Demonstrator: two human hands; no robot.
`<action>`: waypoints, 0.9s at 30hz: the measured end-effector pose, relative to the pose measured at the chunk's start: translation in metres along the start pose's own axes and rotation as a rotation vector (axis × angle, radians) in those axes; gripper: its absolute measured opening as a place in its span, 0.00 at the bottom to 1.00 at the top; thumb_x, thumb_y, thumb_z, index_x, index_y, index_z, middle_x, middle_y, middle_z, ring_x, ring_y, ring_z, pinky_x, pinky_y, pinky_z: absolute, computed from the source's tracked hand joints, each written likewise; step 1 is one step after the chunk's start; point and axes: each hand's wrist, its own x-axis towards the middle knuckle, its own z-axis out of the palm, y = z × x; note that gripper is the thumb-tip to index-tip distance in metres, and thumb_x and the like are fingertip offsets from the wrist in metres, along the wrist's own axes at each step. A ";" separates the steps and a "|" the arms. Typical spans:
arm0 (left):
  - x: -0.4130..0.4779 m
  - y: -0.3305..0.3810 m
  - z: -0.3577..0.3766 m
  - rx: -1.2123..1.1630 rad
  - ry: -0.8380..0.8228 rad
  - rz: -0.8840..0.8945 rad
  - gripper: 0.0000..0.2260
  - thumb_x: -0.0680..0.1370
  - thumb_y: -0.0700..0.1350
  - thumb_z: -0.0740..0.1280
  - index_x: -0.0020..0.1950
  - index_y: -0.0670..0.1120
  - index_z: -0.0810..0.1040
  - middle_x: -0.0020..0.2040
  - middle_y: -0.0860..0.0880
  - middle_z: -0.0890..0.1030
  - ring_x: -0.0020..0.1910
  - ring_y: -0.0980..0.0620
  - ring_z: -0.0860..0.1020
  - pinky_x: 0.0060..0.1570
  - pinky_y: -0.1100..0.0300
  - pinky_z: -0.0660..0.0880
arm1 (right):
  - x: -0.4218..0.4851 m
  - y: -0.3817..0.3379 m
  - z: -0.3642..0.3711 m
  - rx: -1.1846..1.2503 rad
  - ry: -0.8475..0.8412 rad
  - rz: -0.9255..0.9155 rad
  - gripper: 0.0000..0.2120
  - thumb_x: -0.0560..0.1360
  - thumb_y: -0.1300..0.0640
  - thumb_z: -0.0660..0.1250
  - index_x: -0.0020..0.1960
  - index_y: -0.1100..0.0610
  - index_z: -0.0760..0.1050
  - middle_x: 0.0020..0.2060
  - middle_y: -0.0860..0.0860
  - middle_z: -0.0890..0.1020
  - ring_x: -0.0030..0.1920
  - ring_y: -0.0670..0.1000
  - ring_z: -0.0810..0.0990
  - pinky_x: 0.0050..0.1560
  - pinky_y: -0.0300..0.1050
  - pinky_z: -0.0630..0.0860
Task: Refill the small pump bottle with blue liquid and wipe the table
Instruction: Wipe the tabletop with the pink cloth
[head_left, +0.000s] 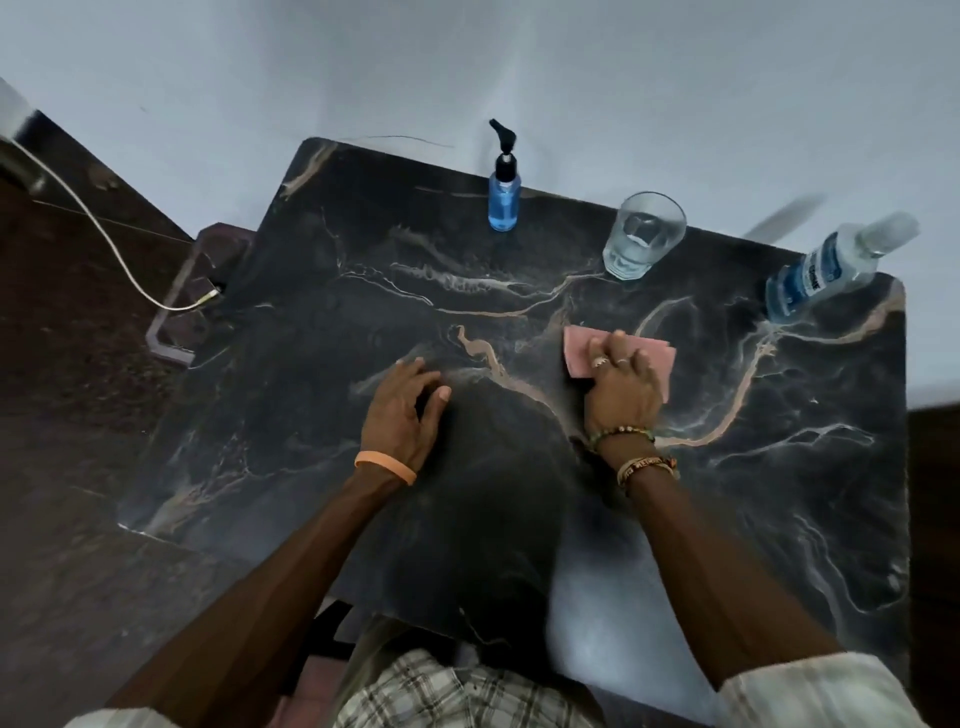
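A dark marble-patterned table (322, 291), veined in tan and white, stands against a plain pale grey wall (623, 78). To its left lies a dark brown floor (62, 374), crossed by a white cable (104, 234) that ends beside the table's edge. The light is dim and bluish, with a soft sheen on the near tabletop.

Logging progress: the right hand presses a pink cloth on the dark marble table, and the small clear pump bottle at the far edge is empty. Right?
Not empty: the head view shows the small clear pump bottle holding blue liquid almost to its neck. The right hand does press the pink cloth on the dark marble table.
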 end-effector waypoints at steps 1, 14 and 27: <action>0.001 -0.006 -0.003 0.013 -0.008 -0.032 0.15 0.81 0.50 0.62 0.64 0.44 0.77 0.70 0.44 0.72 0.74 0.46 0.64 0.73 0.50 0.60 | 0.003 -0.009 -0.002 0.029 0.003 0.014 0.26 0.74 0.62 0.55 0.71 0.52 0.65 0.74 0.53 0.63 0.66 0.63 0.65 0.65 0.57 0.63; 0.014 -0.030 -0.015 -0.153 0.074 -0.204 0.17 0.82 0.49 0.59 0.68 0.43 0.73 0.65 0.44 0.77 0.63 0.46 0.74 0.64 0.50 0.70 | -0.082 -0.112 0.024 -0.056 -0.086 -0.948 0.22 0.75 0.54 0.68 0.69 0.50 0.72 0.70 0.55 0.71 0.70 0.65 0.66 0.68 0.63 0.66; 0.006 -0.049 -0.026 -0.164 0.002 -0.080 0.22 0.81 0.57 0.56 0.70 0.46 0.72 0.67 0.48 0.76 0.65 0.51 0.74 0.64 0.54 0.71 | 0.032 -0.072 -0.030 -0.222 -0.162 -0.341 0.25 0.80 0.54 0.54 0.77 0.51 0.57 0.76 0.55 0.57 0.71 0.62 0.62 0.65 0.56 0.63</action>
